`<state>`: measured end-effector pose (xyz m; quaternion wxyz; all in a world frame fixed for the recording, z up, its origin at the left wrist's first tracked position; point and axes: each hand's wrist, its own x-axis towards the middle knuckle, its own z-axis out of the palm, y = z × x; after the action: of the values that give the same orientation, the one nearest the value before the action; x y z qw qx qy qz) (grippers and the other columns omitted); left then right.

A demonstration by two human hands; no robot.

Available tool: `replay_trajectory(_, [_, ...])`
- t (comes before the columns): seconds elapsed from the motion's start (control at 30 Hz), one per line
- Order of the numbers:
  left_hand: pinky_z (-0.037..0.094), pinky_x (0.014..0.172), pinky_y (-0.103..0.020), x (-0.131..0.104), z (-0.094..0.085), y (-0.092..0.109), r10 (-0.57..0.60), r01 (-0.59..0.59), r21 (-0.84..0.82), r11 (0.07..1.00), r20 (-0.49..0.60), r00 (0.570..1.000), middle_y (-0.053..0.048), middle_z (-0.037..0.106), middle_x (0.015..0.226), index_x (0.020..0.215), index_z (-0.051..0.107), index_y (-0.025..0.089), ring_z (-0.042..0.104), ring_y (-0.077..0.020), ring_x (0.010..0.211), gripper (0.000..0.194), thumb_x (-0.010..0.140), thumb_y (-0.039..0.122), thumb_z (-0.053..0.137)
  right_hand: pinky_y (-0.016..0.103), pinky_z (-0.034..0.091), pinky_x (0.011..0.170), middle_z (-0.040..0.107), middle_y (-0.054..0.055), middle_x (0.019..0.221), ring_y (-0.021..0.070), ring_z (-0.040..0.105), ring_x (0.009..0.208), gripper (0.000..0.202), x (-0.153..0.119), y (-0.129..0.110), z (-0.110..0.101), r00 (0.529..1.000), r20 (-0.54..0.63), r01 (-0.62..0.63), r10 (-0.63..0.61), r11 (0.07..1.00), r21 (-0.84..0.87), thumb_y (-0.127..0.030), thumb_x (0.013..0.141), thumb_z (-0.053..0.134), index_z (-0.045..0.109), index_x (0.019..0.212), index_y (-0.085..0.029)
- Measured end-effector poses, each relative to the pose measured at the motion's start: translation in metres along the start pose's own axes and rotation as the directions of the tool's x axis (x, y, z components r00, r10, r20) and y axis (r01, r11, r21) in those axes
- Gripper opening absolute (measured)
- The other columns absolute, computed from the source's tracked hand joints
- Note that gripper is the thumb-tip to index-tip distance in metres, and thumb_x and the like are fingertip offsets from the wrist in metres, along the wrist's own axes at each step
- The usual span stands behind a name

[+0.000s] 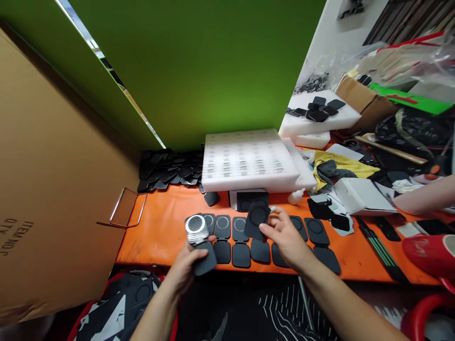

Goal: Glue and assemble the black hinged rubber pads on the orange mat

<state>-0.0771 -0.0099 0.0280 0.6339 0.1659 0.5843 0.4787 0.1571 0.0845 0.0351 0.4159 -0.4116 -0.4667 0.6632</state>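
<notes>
My left hand (182, 272) is closed on a folding charging pad (206, 263), its thumb across the lower black half. The upper half shows a silver ribbed disc (195, 226) with a white ring. My right hand (285, 237) pinches a black pad cover (253, 227) with a faint ring by its right edge, tilted up above the row. Beneath both hands, several hinged black pads (241, 255) lie unfolded side by side along the table's front edge, ringed halves at the back. My right hand and its cover hide some of them.
Behind the row stand a white foam block (249, 166) with slots, a small dropper bottle (296, 196) and a heap of black pieces (167, 168). A cardboard box (64, 180) walls the left. At right are a white box (362, 196), cloths and a red mug (426, 258).
</notes>
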Motion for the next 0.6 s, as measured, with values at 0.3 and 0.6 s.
replay_trajectory(0.3, [0.044, 0.057, -0.022, -0.003, 0.061, -0.011, -0.040, 0.006, 0.131, 0.991, 0.262, 0.964, -0.002, 0.067, 0.081, 0.103, 0.050, 0.017, 0.060, -0.0163, 0.069, 0.053, 0.051, 0.012, 0.058, 0.024, 0.048, 0.052, 0.052, -0.002, 0.082, 0.0119, 0.055, 0.067, 0.038, -0.008, 0.004, 0.034, 0.982, 0.185, -0.020, 0.042, 0.993, -0.120, -0.032, 0.077, 0.060, 0.037, 0.106, -0.026])
replay_trajectory(0.6, [0.043, 0.056, -0.023, -0.004, 0.066, -0.011, -0.100, 0.057, 0.146, 0.988, 0.311, 0.945, -0.001, 0.066, 0.077, 0.114, 0.043, 0.016, 0.060, -0.0176, 0.070, 0.064, 0.052, 0.014, 0.058, 0.027, 0.049, 0.062, 0.054, 0.000, 0.085, 0.0132, 0.055, 0.075, 0.032, -0.010, -0.001, 0.030, 0.981, 0.188, -0.001, 0.042, 0.977, -0.215, -0.025, 0.078, 0.057, 0.041, 0.105, -0.024])
